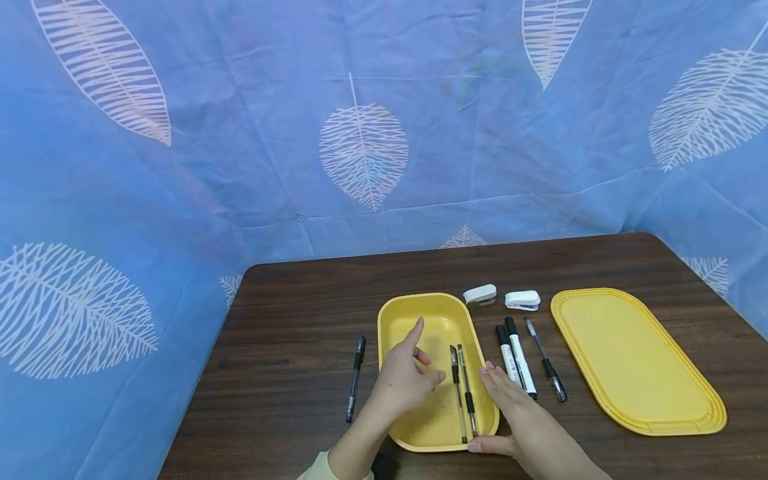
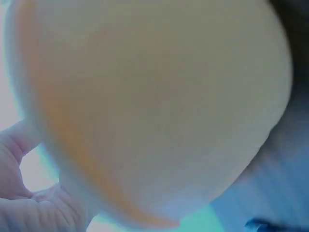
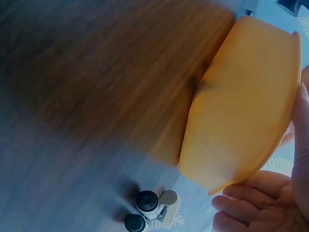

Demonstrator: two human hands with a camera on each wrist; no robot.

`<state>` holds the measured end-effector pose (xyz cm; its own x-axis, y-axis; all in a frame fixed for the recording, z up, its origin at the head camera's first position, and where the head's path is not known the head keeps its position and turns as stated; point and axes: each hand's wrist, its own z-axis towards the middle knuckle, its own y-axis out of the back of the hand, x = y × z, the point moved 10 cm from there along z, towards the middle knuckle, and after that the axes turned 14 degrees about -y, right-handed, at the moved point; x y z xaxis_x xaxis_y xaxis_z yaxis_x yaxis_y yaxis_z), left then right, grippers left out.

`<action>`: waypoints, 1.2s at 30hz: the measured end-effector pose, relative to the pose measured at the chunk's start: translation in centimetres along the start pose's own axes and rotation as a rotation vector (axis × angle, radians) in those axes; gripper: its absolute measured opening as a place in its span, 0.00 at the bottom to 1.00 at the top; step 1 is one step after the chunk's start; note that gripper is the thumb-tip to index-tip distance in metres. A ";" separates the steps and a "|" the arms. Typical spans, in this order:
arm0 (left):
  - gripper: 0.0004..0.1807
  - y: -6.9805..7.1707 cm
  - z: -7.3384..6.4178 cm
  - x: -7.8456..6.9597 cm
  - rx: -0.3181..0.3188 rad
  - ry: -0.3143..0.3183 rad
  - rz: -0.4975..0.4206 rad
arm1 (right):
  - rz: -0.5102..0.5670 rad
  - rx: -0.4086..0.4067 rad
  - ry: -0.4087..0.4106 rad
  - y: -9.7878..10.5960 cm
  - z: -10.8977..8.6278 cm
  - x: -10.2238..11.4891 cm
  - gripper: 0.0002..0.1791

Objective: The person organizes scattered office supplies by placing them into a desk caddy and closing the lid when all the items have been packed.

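A deep yellow plastic box [image 1: 441, 323] stands on the table. Inside it, along the right side, lie two pens with clear barrels, one [image 1: 457, 377] beside the other [image 1: 470, 403]. Over the left part of the box is my left hand [image 1: 403, 377], index finger stretched forward, nothing held. My right hand [image 1: 528, 427] touches the box's right rim with straight fingers, its thumb at the near right corner. In the right wrist view, the fingers [image 3: 256, 198] rest by the rim of the box [image 3: 241, 106]. The left wrist view is mostly filled by a blurred, pale surface.
Left of the box lies a black pen [image 1: 356, 379]. To its right are two black-capped white markers [image 1: 522, 363] and another pen [image 1: 546, 363]. Two white staplers [image 1: 480, 293] [image 1: 523, 300] sit behind. A yellow lid [image 1: 639, 360] lies far right.
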<state>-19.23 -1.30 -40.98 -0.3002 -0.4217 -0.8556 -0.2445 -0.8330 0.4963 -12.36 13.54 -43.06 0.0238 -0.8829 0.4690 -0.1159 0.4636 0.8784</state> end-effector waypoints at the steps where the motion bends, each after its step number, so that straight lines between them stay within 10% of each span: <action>1: 0.49 0.4 0.0 -0.2 -0.005 0.001 -0.004 | 0.003 0.004 0.000 0.0 0.0 0.0 0.58; 24: 0.51 10.4 -2.0 -6.4 -0.164 -0.102 -0.025 | 0.010 0.060 -0.062 -0.2 0.1 -0.2 0.59; 36: 0.53 14.6 -3.9 -6.7 -0.278 -0.072 -0.071 | 0.000 0.064 -0.070 -0.2 0.1 -0.2 0.60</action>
<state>-17.17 -12.05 -28.55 -0.3588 -0.3401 -0.8693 -0.0084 -0.9301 0.3673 -12.40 13.66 -43.34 -0.0456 -0.8869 0.4598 -0.1791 0.4601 0.8696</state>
